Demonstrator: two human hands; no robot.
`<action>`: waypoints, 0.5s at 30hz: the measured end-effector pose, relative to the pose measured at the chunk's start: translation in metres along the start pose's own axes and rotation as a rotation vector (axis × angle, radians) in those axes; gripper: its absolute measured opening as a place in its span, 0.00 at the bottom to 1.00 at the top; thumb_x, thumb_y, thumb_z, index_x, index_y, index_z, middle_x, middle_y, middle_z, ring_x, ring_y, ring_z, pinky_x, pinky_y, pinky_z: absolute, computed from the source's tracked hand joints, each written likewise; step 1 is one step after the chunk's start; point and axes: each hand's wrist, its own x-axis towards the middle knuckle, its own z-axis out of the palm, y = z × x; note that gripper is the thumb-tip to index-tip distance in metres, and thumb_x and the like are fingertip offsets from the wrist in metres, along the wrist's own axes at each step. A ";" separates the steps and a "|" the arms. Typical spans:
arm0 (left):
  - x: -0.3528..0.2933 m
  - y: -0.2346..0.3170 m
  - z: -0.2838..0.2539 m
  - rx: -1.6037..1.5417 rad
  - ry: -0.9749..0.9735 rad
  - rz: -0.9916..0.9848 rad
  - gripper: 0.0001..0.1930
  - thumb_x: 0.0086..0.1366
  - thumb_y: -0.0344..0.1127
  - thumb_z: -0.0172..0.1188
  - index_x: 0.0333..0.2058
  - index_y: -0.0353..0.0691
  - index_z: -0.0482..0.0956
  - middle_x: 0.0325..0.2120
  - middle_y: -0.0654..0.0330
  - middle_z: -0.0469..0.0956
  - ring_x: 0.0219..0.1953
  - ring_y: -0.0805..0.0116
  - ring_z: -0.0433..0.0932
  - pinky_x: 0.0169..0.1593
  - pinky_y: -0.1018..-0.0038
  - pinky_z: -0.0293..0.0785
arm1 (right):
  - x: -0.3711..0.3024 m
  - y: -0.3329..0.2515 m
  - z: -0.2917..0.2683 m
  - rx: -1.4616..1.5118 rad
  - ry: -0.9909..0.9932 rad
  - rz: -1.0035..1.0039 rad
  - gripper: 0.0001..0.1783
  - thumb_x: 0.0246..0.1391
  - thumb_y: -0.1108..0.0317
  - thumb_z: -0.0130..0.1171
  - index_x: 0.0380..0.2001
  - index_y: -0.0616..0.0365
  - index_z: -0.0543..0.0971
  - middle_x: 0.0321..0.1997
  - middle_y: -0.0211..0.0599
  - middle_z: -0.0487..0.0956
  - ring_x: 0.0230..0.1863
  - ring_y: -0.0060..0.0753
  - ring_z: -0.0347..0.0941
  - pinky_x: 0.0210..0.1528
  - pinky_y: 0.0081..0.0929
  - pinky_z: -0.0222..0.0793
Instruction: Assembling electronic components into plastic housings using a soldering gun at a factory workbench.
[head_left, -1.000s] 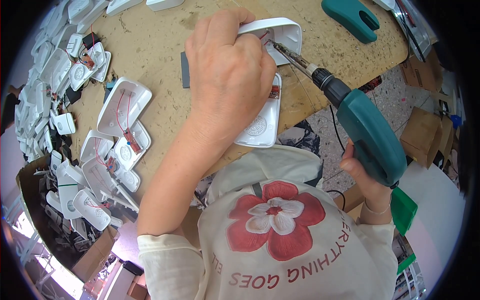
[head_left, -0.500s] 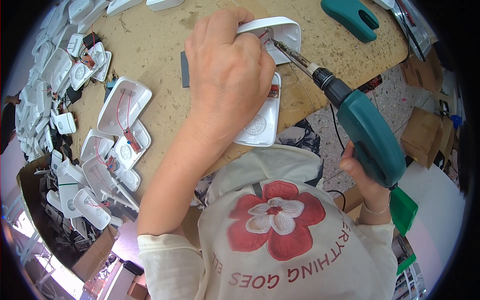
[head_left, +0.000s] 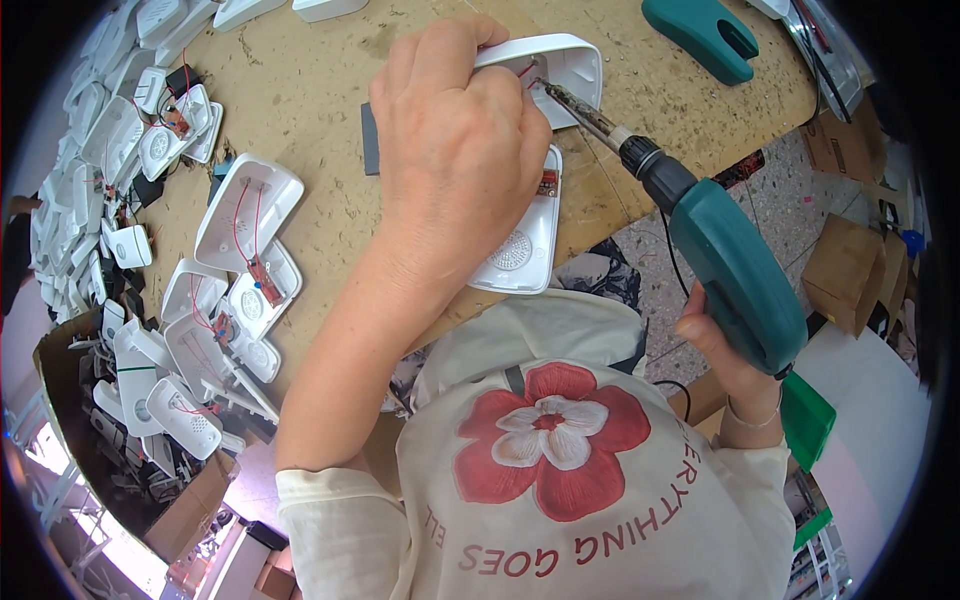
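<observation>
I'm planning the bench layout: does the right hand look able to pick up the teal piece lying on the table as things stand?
Probably not: the right hand holds the teal soldering tool, so it seems occupied, though nothing appears to cover the teal piece.

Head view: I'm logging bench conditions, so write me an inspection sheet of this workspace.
Surface: tan tabletop, stained and specked.
Job's things: white casing with red wires; green-handled tool, its metal tip inside the casing.
Clutter: white casings piled at left; cardboard box of parts nearby.
Hands: left hand over the white casing, fingertips hidden; right hand holds the tool.
Cables: black cable beyond the tabletop's edge.
Surroundings: cartons and green plastic object at right.
</observation>
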 end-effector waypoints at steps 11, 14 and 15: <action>-0.003 -0.004 0.003 -0.030 -0.021 0.011 0.03 0.44 0.26 0.59 0.18 0.33 0.75 0.37 0.55 0.74 0.39 0.56 0.70 0.42 0.64 0.63 | -0.011 -0.003 -0.005 0.327 0.043 0.000 0.37 0.39 0.63 0.73 0.51 0.71 0.69 0.29 0.35 0.77 0.28 0.25 0.72 0.33 0.21 0.68; -0.002 -0.003 0.002 -0.020 -0.031 0.003 0.03 0.44 0.26 0.59 0.18 0.33 0.75 0.38 0.55 0.74 0.39 0.56 0.70 0.42 0.64 0.64 | -0.015 0.000 -0.006 0.488 0.062 0.106 0.39 0.41 0.61 0.72 0.52 0.71 0.67 0.48 0.51 0.75 0.29 0.26 0.73 0.32 0.21 0.70; -0.002 -0.002 0.002 -0.019 -0.033 -0.007 0.03 0.44 0.26 0.59 0.18 0.33 0.76 0.38 0.55 0.74 0.39 0.57 0.70 0.42 0.64 0.64 | -0.013 0.000 -0.005 0.497 0.111 0.070 0.40 0.41 0.60 0.72 0.53 0.71 0.67 0.48 0.52 0.75 0.29 0.27 0.73 0.31 0.21 0.70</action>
